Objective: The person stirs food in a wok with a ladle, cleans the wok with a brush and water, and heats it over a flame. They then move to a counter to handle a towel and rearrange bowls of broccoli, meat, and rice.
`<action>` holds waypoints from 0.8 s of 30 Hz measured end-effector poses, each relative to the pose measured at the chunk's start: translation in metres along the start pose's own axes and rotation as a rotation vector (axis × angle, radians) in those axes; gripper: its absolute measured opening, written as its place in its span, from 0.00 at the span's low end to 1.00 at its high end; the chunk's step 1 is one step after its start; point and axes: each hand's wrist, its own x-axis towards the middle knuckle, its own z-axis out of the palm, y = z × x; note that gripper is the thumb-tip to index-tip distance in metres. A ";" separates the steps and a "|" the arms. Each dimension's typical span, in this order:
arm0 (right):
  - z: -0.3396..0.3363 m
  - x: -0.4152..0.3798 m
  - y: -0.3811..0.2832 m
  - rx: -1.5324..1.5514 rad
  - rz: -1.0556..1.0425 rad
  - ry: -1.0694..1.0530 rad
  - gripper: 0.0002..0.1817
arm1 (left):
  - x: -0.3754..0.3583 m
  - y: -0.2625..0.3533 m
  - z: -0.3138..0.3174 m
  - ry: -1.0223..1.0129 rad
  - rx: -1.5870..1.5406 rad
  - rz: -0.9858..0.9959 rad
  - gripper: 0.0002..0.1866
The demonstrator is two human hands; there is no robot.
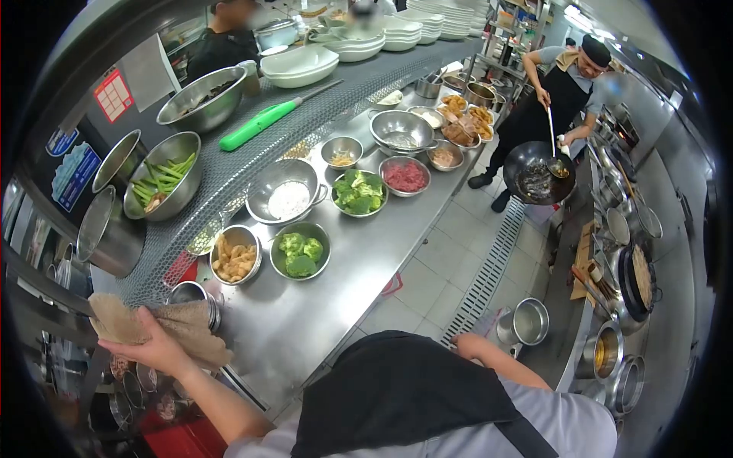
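My left hand (pixel 156 349) holds a crumpled brown cloth (pixel 191 328), thumb over it, at the left end of the steel counter. A metal container (pixel 187 293) stands partly behind the cloth. My right hand (pixel 464 343) is low by my side, its fingers curled; what they hold, if anything, is hidden. Closest to it is a steel pot (pixel 529 321). Beyond my left hand on the counter are bowls of fried yellowish pieces (pixel 235 258), broccoli (pixel 301 253), more broccoli (pixel 359 192), and red raw meat (pixel 406 176). A colander (pixel 284 191) holds something white.
A co-worker (pixel 569 99) stands in the aisle with a wok (pixel 538 172) and ladle. The perforated shelf (pixel 336 99) carries a green-handled tool (pixel 259 124), a bowl of green vegetables (pixel 164 175) and stacked dishes (pixel 298 65). A drain grate (pixel 489 267) runs along the floor.
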 end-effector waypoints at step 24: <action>-0.033 -0.013 -0.007 0.095 0.103 -0.017 0.23 | -0.092 0.039 0.017 -0.454 -1.158 -1.323 0.31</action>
